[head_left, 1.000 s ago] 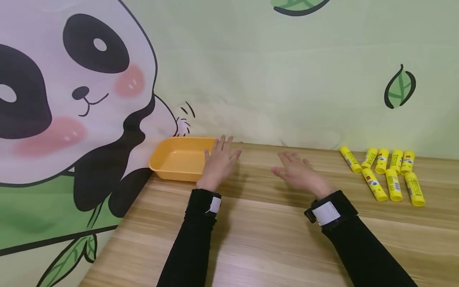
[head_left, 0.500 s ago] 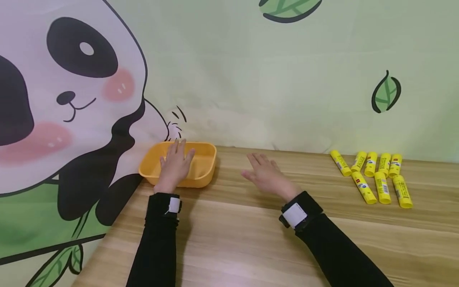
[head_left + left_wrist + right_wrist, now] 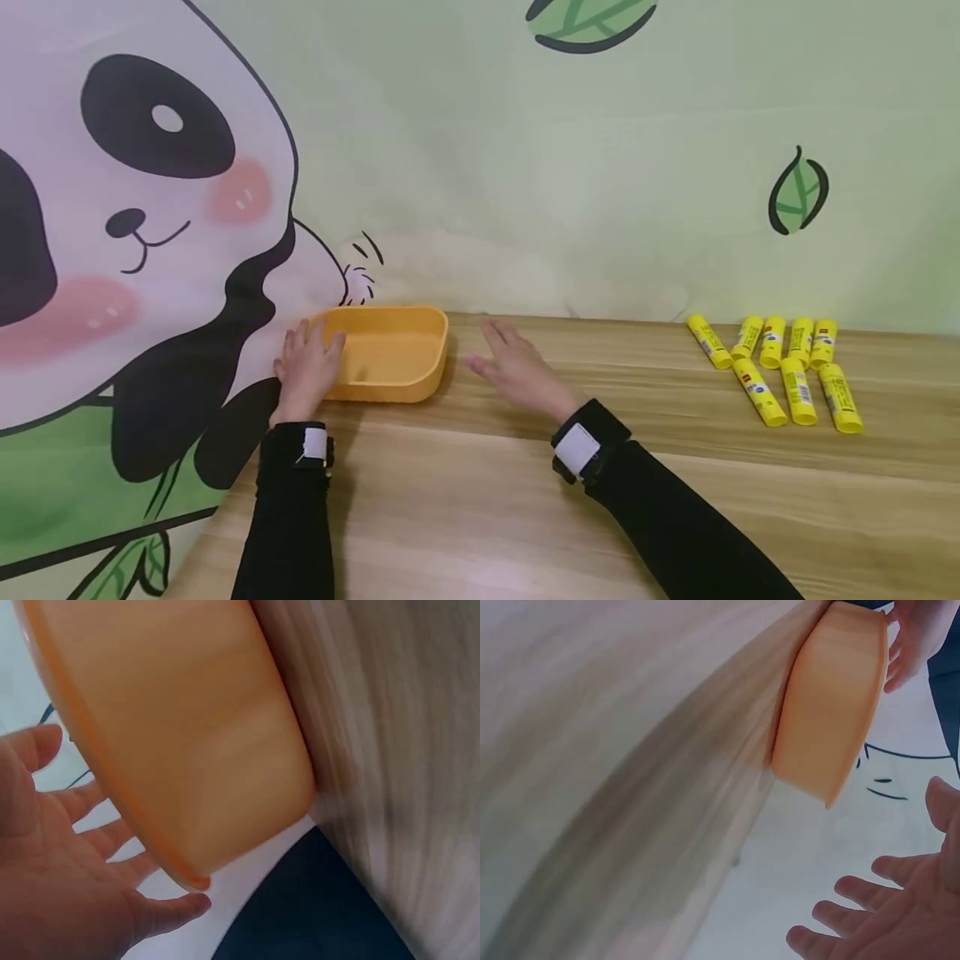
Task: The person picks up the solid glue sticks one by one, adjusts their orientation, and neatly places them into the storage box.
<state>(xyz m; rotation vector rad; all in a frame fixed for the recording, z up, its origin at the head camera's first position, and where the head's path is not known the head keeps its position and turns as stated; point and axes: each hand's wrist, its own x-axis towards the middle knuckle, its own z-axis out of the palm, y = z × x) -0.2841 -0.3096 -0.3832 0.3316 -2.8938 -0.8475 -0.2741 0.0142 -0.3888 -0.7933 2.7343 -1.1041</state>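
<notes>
1. My left hand [image 3: 306, 371] lies at the left end of the orange tray [image 3: 390, 357], fingers straight and spread beside its rim, gripping nothing.
2. My right hand [image 3: 513, 372] hovers flat and open just right of the tray, apart from it.
3. The tray sits on the wooden table [image 3: 525, 500], against the panda backdrop [image 3: 142, 208].
4. Yellow glue sticks [image 3: 780, 371] lie far right.

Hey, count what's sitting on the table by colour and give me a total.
Yellow glue sticks: 8
Orange tray: 1
Total: 9
</notes>
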